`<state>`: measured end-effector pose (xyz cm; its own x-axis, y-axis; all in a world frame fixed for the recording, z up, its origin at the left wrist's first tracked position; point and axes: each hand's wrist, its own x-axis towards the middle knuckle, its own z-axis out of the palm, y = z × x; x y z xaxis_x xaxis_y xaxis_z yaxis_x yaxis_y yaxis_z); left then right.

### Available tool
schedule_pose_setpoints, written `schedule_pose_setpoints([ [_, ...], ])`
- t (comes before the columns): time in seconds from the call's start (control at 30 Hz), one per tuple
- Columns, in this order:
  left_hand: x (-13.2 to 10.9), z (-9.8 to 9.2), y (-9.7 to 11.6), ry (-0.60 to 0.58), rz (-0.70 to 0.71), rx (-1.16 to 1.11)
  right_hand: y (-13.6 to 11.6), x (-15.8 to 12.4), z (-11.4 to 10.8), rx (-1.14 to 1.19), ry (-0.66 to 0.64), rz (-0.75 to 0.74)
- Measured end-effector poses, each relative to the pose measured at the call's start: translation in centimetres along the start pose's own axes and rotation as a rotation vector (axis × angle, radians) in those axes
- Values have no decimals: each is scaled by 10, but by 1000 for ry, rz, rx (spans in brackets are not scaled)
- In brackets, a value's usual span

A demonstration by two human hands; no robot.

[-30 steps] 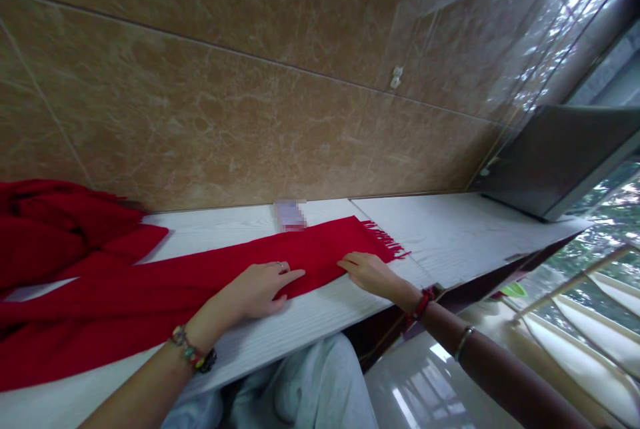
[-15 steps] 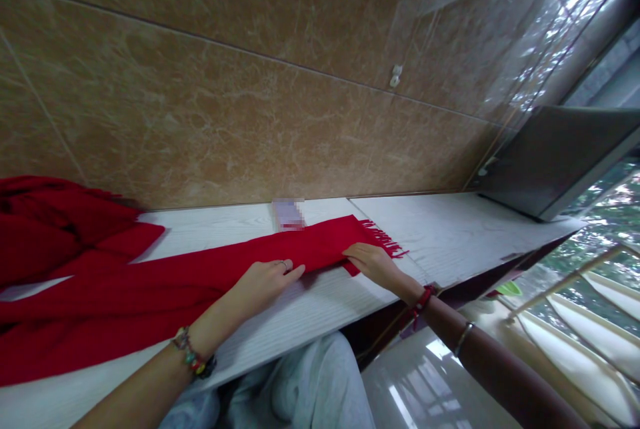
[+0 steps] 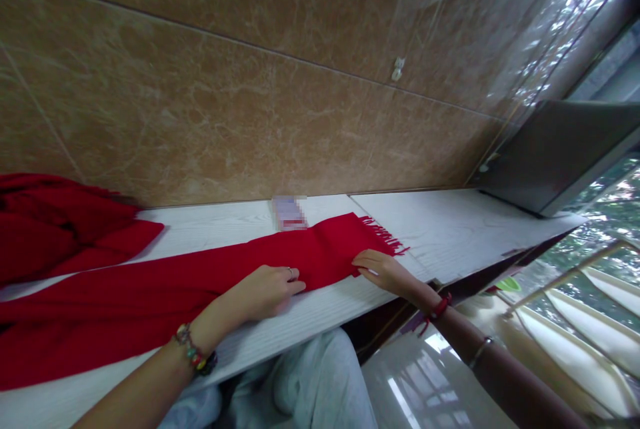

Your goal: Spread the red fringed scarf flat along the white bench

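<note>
A long red scarf (image 3: 175,289) lies stretched along the white table (image 3: 450,229), its fringed end (image 3: 385,237) pointing right. My left hand (image 3: 265,292), ring on one finger and beaded bracelet at the wrist, rests at the scarf's near edge with fingers curled and pinched on the cloth. My right hand (image 3: 383,269), red cord at the wrist, grips the near edge just short of the fringe, fingers pressed together. The two hands are a short span apart along the same edge.
More red cloth (image 3: 55,229) lies bunched at the far left against the brown marble wall. A small blurred card (image 3: 289,212) lies behind the scarf. A grey box (image 3: 560,155) stands at the table's right end. My light trousers (image 3: 305,389) show under the table edge.
Both hands slid from lying flat on the scarf toward its near edge and closed on it. The right hand shifted slightly right. The scarf's right part looks straighter.
</note>
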<state>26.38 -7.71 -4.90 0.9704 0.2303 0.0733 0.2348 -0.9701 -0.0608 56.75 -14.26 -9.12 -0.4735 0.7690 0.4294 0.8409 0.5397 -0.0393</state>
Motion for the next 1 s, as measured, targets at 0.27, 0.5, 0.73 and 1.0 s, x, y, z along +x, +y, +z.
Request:
schedule_pose_setpoints([
  [0.27,-2,-3,-9,228,-169,80,4,-3,-2,-55,159,100],
  [0.5,0,-6,2,0,67,-41,5,-16,-1,-28,44,27],
  [0.73,6,11,-7,34,-268,-96,10,10,-9,69,7,159],
  [1.0,-2,31,-30,-140,-745,-140,32,77,20,-73,-361,283],
])
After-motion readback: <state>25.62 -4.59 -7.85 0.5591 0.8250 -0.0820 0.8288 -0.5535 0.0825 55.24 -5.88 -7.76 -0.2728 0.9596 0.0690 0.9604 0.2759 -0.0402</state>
